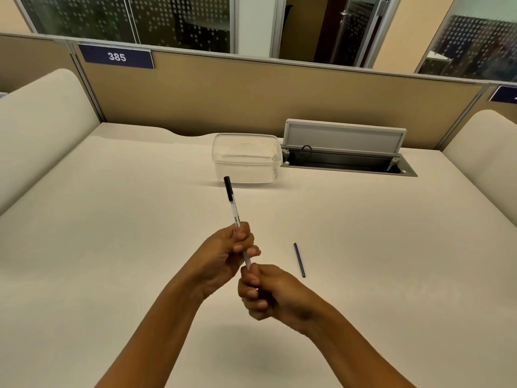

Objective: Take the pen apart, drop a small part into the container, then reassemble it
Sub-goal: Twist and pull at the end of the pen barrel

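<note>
Hands around pen, container beyond

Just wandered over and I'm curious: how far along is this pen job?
Partly apart: a thin dark refill tube already lies on the desk. The left hand grips the white pen barrel while the right hand works its lower end. Whether the clear container holds a part is unclear; reassembly remains.

My left hand is fisted, thumb toward twelve o'clock. My right hand sits just beside it at five o'clock, fingers curled shut, both forearms converging from six o'clock.
</note>
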Tool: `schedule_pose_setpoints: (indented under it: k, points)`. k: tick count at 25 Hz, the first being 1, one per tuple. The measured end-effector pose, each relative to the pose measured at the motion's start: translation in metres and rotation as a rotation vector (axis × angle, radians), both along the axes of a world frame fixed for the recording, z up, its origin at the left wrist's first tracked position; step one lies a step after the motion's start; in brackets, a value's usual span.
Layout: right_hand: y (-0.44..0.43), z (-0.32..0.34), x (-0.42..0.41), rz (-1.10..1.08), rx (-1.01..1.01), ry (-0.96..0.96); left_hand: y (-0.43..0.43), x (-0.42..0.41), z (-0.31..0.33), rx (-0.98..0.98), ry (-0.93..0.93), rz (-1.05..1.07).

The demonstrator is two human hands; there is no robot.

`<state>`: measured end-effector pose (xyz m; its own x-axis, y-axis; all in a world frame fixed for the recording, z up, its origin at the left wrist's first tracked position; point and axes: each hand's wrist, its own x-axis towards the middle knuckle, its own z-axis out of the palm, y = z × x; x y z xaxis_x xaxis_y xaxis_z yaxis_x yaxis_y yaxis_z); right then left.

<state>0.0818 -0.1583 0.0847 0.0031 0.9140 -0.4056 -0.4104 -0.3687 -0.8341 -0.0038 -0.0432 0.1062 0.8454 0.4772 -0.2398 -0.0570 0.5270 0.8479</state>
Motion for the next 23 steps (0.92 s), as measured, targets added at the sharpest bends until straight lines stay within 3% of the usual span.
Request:
schedule_pose_setpoints:
  k: [3,5,8,9,10,12,15,17,20,21,23]
  points:
    - [0.009,-0.015,-0.012,-0.300,-0.019,-0.849,-0.010,0.013,-0.004,0.028,0.014,0.211]
    - [0.011,-0.023,-0.021,-0.447,0.035,-1.291,-0.018,0.023,-0.005,0.011,0.014,0.348]
    - [0.017,-0.032,-0.025,-0.525,0.127,-1.568,-0.026,0.033,-0.004,-0.005,0.022,0.464]
    - [0.017,-0.030,-0.024,-0.479,0.126,-1.490,-0.024,0.032,-0.004,0.002,0.034,0.440]
    - [0.018,-0.025,-0.021,-0.410,0.080,-1.296,-0.019,0.029,-0.004,0.017,0.041,0.375]
    - [0.012,-0.014,-0.008,-0.189,-0.003,-0.725,-0.005,0.018,-0.002,0.072,0.026,0.151]
    - [0.000,0.000,0.008,0.075,0.116,0.060,0.010,0.001,0.009,0.054,-0.057,-0.176]
    - [-0.002,0.004,0.008,0.158,0.211,0.313,0.011,-0.003,0.015,-0.048,-0.147,-0.287]
    - [-0.001,0.003,0.004,0.161,0.206,0.344,0.006,0.000,0.017,-0.083,-0.148,-0.239]
    - [0.000,0.001,0.005,0.106,0.176,0.224,0.004,0.003,0.015,-0.019,-0.083,-0.157]
    - [0.005,-0.005,0.007,-0.055,0.107,-0.191,-0.003,0.011,0.010,0.186,0.107,0.073]
